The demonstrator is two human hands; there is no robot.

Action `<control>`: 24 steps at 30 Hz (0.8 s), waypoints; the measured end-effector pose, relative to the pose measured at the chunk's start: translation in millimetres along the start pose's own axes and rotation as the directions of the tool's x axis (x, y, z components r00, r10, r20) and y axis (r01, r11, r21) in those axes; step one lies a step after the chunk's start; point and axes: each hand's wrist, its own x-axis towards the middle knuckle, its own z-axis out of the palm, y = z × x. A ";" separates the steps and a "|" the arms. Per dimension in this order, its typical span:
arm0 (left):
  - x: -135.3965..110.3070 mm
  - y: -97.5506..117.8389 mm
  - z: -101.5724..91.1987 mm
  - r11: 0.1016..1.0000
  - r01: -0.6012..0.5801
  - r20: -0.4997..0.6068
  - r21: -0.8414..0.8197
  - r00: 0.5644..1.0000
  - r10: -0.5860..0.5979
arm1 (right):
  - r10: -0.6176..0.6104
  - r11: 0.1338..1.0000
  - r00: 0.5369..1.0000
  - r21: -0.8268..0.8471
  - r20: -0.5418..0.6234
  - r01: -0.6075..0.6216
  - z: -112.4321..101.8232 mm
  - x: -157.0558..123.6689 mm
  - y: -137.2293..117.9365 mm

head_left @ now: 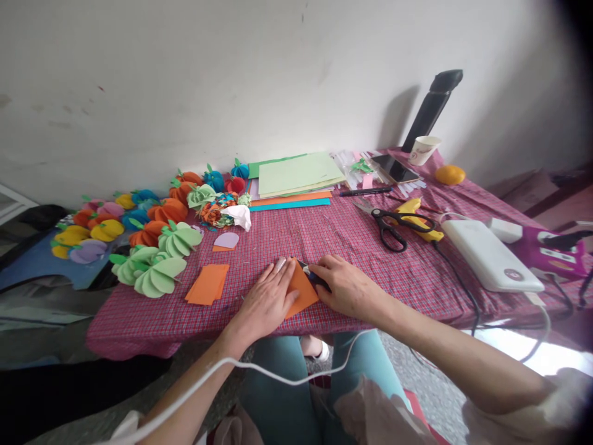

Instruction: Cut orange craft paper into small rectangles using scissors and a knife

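Observation:
My left hand (273, 293) lies flat on an orange paper piece (303, 293), fingers stretched out along its left side and thumb resting on top. At the paper's upper right edge, my right hand (345, 284) grips a small dark stapler-like tool (319, 281) with a silvery part. Its jaws are partly hidden, so I cannot tell whether they bite the paper. Left of my hands sits a stack of orange paper pieces (207, 284). Just beyond that is a lilac piece with a rounded end (226, 240), lying over an orange one.
Several paper pumpkins (160, 275) crowd the left side, beside a heap of paper scraps (215, 210). Coloured sheets (301, 173) lie at the back. On the right are black scissors (393, 225), a yellow glue gun (412, 213), a white power bank (491, 253) and cables.

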 end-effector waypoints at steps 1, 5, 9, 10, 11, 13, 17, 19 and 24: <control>-0.1 0.1 -0.3 1.000 0.000 -0.002 -0.002 1.000 0.000 | 0.009 1.000 1.000 -0.005 -0.003 -0.009 -0.2 -1.6 1.2; -0.2 0.8 -1.4 1.000 0.011 0.004 -0.011 1.000 -0.011 | 0.051 0.998 0.999 -0.033 -0.014 -0.052 -5.2 -9.1 12.2; -0.6 0.7 -1.1 1.000 0.013 0.001 -0.027 1.000 -0.013 | 0.091 0.991 0.995 -0.091 -0.028 -0.093 -16.4 -8.6 33.6; -0.8 0.6 -1.0 0.999 0.012 -0.006 -0.033 1.000 -0.013 | 0.106 0.987 0.994 -0.116 -0.036 -0.109 -19.5 -6.0 39.7; -1.2 0.6 -1.0 0.999 0.011 -0.012 -0.040 1.000 -0.012 | 0.122 0.982 0.992 -0.140 -0.041 -0.127 -22.5 -2.6 45.7; -2.0 0.9 -1.7 0.998 0.009 -0.023 -0.061 1.000 -0.010 | 0.157 0.967 0.986 -0.194 -0.055 -0.165 -27.4 5.8 56.1; -4.8 2.8 -6.6 0.992 0.004 -0.045 -0.128 0.999 -0.010 | 0.201 0.938 0.978 -0.278 -0.048 -0.207 -31.4 24.5 69.2; -6.7 3.3 -9.6 0.986 -0.003 -0.069 -0.169 0.998 -0.009 | 0.248 0.921 0.967 -0.297 -0.052 -0.252 -30.8 33.6 74.9; -10.4 -0.4 -11.1 0.951 0.019 -0.149 -0.309 0.986 -0.068 | 0.401 0.854 0.909 -0.314 -0.110 -0.415 -29.5 53.9 94.7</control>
